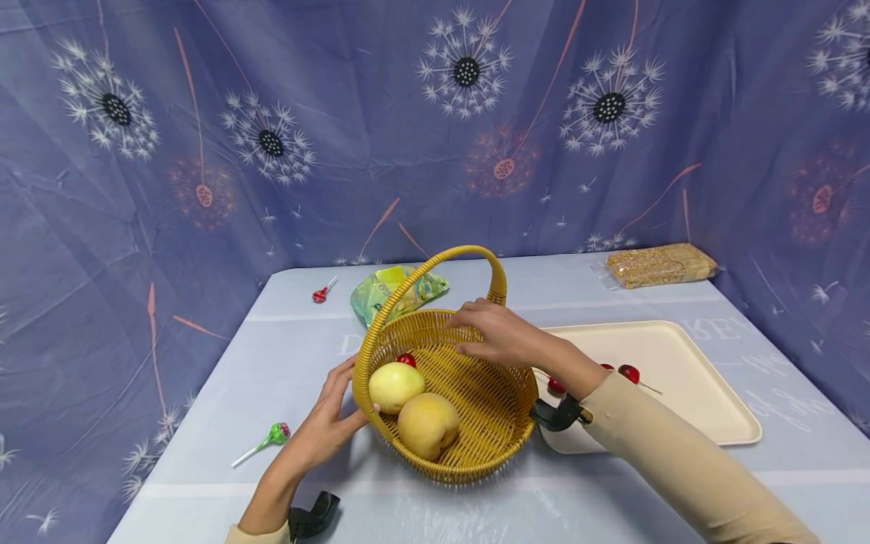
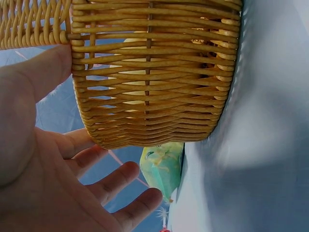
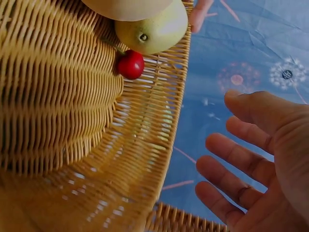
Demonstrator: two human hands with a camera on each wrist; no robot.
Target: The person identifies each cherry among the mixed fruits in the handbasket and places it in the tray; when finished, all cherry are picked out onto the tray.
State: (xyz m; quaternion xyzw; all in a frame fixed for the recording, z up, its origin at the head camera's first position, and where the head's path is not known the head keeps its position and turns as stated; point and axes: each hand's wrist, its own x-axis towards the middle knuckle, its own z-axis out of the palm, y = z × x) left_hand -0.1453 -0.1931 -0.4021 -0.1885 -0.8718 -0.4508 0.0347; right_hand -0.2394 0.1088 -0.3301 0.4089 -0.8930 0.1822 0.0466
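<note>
A yellow wicker basket (image 1: 476, 400) with an arched handle (image 1: 435, 261) stands mid-table. Inside at its left lie a pale yellow-green fruit (image 1: 396, 387), a larger orange-yellow fruit like a peach (image 1: 428, 425) and a red cherry (image 3: 130, 65). At the basket's left side, my left hand (image 1: 322, 427) touches the rim near the handle's base with its thumb; its fingers are spread loosely in the left wrist view. My right hand (image 1: 499, 332) hovers over the basket's back right part, fingers apart and holding nothing in the right wrist view.
A cream tray (image 1: 693, 385) with several cherries (image 1: 628, 373) lies right of the basket, partly behind my right forearm. Behind are a green packet (image 1: 374, 291), a red lollipop (image 1: 320, 295) and a bagged tan block (image 1: 659, 264). A green lollipop (image 1: 277, 434) lies left.
</note>
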